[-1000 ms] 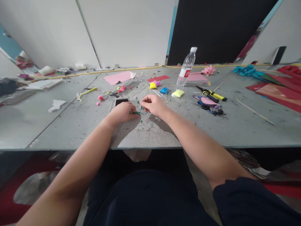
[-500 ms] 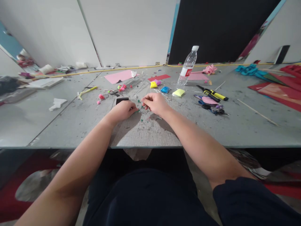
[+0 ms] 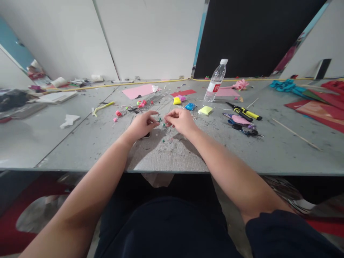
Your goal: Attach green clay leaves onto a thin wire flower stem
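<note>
My left hand [image 3: 142, 124] is over the table's middle, its thumb and forefinger apart beside several small dark-green bits [image 3: 163, 125] on what look like thin wires. The gap between those fingers shows nothing held. My right hand [image 3: 180, 120] faces it from the right, thumb and fingertips pinched together close to the green bits. Whatever is in that pinch is too small to name. Under my left hand a dark flat rectangular object [image 3: 146, 135] shows in part.
A water bottle [image 3: 213, 86] stands beyond my right hand, near yellow [image 3: 177, 100], blue [image 3: 190, 106] and pale-yellow packets [image 3: 205, 110]. Yellow-black pliers [image 3: 243, 111] lie to the right, above scissors [image 3: 248, 132]. Pink clay-like bits [image 3: 141, 104] and pink paper [image 3: 139, 89] lie at back left.
My left hand has lifted slightly and its thumb and forefinger have spread apart. More of the dark object now shows below it. My right hand stays pinched in nearly the same place.
</note>
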{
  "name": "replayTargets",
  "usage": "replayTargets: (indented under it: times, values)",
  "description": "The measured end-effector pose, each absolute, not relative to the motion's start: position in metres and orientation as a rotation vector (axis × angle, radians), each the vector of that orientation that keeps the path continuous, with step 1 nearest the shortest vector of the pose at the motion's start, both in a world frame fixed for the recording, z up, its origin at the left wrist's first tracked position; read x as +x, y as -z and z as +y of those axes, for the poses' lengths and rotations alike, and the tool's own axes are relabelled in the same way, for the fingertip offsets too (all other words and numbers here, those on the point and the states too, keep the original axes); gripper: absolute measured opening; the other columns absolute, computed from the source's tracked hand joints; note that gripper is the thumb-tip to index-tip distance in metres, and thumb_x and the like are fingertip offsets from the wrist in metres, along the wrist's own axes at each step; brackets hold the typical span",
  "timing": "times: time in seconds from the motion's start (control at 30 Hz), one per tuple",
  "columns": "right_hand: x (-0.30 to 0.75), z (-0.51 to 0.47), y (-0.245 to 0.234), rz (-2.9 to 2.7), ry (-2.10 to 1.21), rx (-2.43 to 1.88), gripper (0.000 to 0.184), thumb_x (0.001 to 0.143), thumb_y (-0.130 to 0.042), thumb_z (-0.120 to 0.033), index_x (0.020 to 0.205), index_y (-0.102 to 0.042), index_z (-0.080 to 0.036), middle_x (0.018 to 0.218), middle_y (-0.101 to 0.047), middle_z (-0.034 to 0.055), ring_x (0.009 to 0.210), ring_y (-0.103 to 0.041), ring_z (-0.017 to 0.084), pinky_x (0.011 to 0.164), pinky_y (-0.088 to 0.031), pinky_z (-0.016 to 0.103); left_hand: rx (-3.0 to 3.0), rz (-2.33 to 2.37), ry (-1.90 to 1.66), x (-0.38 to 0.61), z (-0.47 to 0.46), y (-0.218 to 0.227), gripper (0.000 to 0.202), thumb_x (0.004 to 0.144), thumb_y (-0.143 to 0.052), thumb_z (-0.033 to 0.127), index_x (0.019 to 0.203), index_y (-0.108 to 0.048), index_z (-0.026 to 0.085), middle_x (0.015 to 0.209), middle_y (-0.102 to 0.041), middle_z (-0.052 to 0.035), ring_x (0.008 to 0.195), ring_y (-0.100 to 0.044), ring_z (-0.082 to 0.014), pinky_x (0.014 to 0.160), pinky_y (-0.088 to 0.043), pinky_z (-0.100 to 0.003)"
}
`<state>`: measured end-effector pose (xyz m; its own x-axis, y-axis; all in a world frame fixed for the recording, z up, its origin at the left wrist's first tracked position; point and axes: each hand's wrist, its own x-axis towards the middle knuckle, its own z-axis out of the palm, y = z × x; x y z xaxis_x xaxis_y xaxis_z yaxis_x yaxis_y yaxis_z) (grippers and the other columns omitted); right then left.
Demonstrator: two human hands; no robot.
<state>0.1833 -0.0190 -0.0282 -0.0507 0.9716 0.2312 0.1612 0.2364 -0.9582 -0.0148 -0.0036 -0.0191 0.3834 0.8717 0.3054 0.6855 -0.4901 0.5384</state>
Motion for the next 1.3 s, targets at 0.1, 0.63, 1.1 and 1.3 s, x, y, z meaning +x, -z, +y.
replayTargets:
  times: [0.1, 0.63, 1.1, 1.3]
  values:
    - [0.182, -0.02, 0.028, -1.507, -0.969, -1.144, 0.03, 0.097, -0.069, -0.029, 0.07, -0.062, -0.019, 0.065, -0.072, 0.0025, 0.054, -0.065, 0.012, 0.058, -0.053, 0.025, 2.363, 1.344, -0.756, -0.017, -0.001, 0.022, 0.056, 0.09, -0.066, 0.027, 0.144, -0.058, 0.019, 0.102, -0.076, -0.0063, 0.074, -0.068, -0.0146, 0.073, -0.051, -0.027]
    - [0.18, -0.025, 0.029, -1.666, -0.872, -1.174, 0.028, 0.091, -0.07, -0.032, 0.069, -0.056, -0.022, 0.051, -0.056, -0.0058, 0.048, -0.053, 0.013, 0.052, -0.039, 0.026, 2.201, 1.414, -0.978, -0.016, 0.002, 0.023, 0.016, 0.08, -0.079, 0.027, 0.087, -0.067, 0.019, 0.074, -0.072, -0.0019, 0.067, -0.069, -0.0164, 0.068, -0.052, -0.029]
    - [0.18, -0.017, 0.038, -1.608, -0.888, -1.124, 0.018, 0.08, -0.074, -0.019, 0.073, -0.058, -0.022, 0.059, -0.061, -0.0052, 0.054, -0.057, 0.013, 0.055, -0.044, 0.026, 2.253, 1.256, -1.039, -0.018, -0.003, 0.024, 0.046, 0.074, -0.084, 0.037, 0.114, -0.07, 0.018, 0.092, -0.071, -0.0035, 0.065, -0.061, -0.0119, 0.064, -0.049, -0.026]
    - [0.18, -0.018, 0.037, -1.543, -0.891, -1.155, 0.012, 0.075, -0.081, -0.017, 0.075, -0.069, -0.019, 0.067, -0.07, 0.0, 0.061, -0.063, 0.015, 0.063, -0.051, 0.029, 2.396, 1.413, -0.925, -0.017, -0.005, 0.018, 0.025, 0.083, -0.074, 0.043, 0.087, -0.075, 0.019, 0.076, -0.071, -0.0034, 0.07, -0.062, -0.0172, 0.068, -0.047, -0.031]
